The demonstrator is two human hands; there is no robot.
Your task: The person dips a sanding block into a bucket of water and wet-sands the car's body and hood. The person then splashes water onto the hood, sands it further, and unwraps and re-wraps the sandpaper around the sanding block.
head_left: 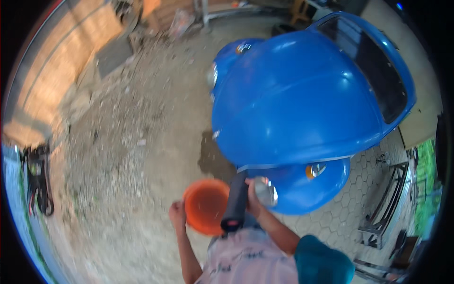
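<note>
An orange basin (188,218), holding dark-looking liquid, is in front of my body, low in the view. My left hand (177,214) is closed at its left rim. A dark, thick cylinder (236,201) with a reddish spot at its near end covers the basin's right side. Right beside that cylinder is my right hand (253,201), its fingers curled and partly hidden behind it; what they grip cannot be made out. Just beyond stands a blue rounded car (302,94), its near round headlight (266,191) close to my right hand.
A dark wet patch (213,154) marks the ground by the car's front. Gravel (127,142) spreads to the left, and hexagonal pavers (338,208) lie on the right. A metal frame (385,203) stands at the right; a motorcycle (40,180) is far left.
</note>
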